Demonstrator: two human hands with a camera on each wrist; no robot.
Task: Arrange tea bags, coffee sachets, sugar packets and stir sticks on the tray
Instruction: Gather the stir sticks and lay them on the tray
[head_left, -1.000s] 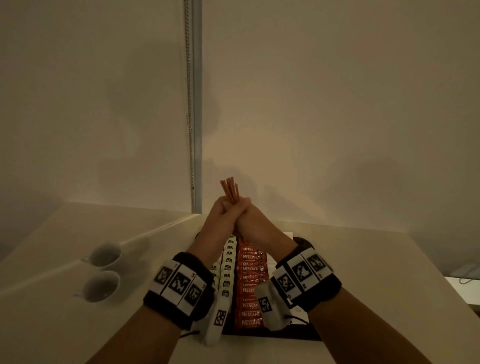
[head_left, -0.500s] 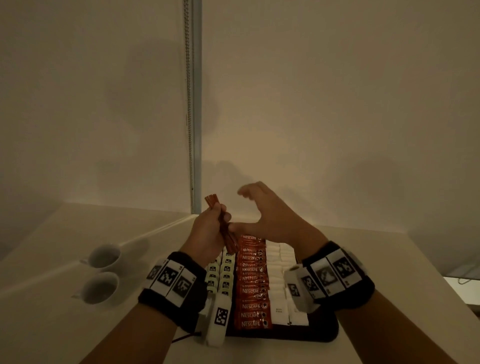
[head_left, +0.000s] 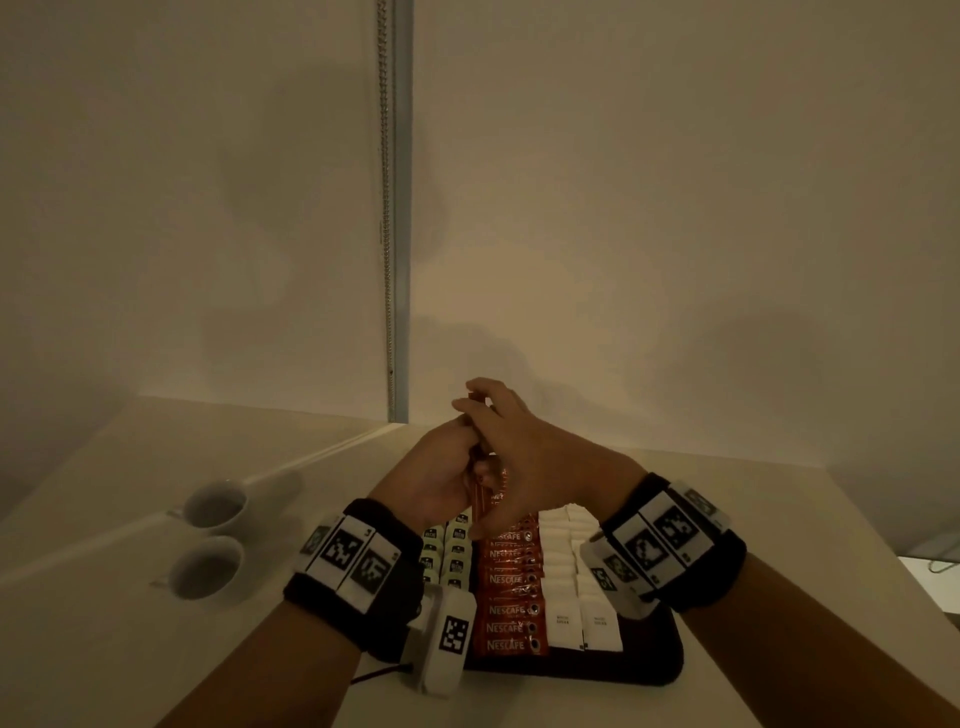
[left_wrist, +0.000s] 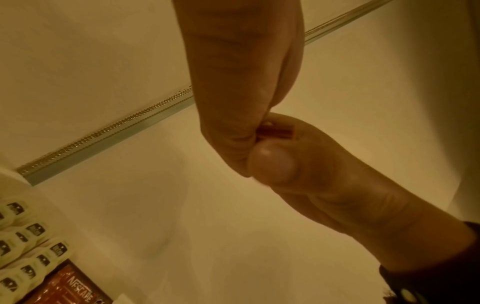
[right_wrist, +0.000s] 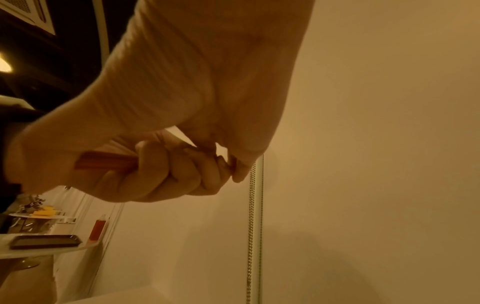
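Observation:
Above the black tray (head_left: 652, 670), my left hand (head_left: 447, 462) grips a bundle of reddish stir sticks (head_left: 480, 501) held upright. My right hand (head_left: 498, 415) curls over the bundle's top end, thumb and fingertips pinching it. In the right wrist view the stir sticks (right_wrist: 103, 162) pass through the left hand's curled fingers (right_wrist: 161, 176). The left wrist view shows only the stick ends (left_wrist: 276, 130) between the two hands. On the tray lie rows of tea bags (head_left: 457, 551), red coffee sachets (head_left: 511, 608) and white sugar packets (head_left: 563, 618).
Two white cups (head_left: 213, 506) (head_left: 208, 569) stand on the white table left of the tray. The wall rises close behind, with a bead chain (head_left: 385, 208) hanging down it. The table's right edge (head_left: 883, 545) runs near the tray.
The right hand let go and opened half a second ago while the left tilted the bundle. Now the right hand is back on the bundle's top end.

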